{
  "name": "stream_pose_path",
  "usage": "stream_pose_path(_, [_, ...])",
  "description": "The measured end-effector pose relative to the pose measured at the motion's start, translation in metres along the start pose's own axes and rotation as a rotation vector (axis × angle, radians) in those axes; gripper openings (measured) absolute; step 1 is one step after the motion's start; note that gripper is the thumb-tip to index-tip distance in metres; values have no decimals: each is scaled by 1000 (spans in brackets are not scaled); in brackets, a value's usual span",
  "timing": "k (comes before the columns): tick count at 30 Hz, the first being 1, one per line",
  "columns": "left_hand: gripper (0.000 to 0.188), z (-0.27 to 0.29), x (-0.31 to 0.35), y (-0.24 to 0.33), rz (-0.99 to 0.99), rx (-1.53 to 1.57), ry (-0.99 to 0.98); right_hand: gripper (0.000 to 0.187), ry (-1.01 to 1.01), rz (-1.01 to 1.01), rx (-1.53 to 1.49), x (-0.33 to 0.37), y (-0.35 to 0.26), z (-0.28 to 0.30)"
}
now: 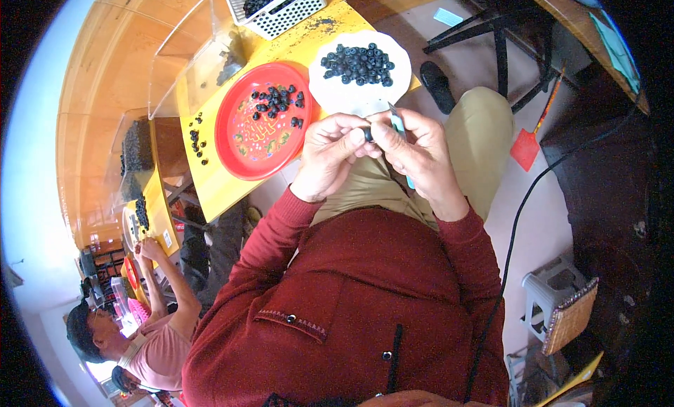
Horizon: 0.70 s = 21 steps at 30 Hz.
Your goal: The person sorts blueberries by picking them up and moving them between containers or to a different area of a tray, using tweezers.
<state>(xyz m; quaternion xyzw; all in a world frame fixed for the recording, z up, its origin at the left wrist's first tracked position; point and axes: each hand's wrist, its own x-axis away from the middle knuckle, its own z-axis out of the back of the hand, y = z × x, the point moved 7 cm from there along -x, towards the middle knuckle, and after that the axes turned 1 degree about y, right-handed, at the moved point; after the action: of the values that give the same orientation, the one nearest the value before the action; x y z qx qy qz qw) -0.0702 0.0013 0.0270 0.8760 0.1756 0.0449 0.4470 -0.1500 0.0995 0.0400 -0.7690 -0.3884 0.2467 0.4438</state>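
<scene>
Off at the far left we catch a co-worker's hand [149, 249] over another yellow surface, and then, moving right, small dark pieces [194, 135] lie loose along the left edge of our own smooth yellow surface [225, 193]. Next comes the red plate [232, 136], glossy, round and printed with flowers, carrying a loose scatter of round dark pieces [274, 101]. On the far side stands the white basket [291, 17], its plastic walls punched with round holes, with a heap of dark stuff [263, 0] inside and gritty dark crumbs [323, 22] beside it. Now the middle, and here's the action: our left hand [330, 154] has its fingertips pinched together on one dark piece [368, 134], small and rounded, just beyond the near rim of the scalloped white plate [351, 98]. That plate bears a fuller, tight cluster of plump dark pieces [358, 63]. Our right hand [418, 151] is closed around a slim knife [399, 125] with a teal handle, its thumb close against the piece. How far along? We'd judge this one mid-work, with plenty gathered on both plates; which lot is finished and which is left, we can't tell.
</scene>
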Motion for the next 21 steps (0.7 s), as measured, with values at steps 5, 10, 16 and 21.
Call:
stream_pose_path(5, [17, 3, 3, -3, 26, -27, 69, 15, 10, -58, 2, -1, 7, 8])
stream_pose_path(10, [14, 9, 8, 8, -3, -303, 136, 14, 79, -76, -9, -3, 16, 22])
stream_pose_path(16, [14, 40, 26, 41, -131, -690, 439, 15, 57, -127, -63, 5, 22, 40])
stream_pose_path(21, [13, 61, 32, 77, -211, -958, 621, 17, 29, -158, 4, 11, 33, 62])
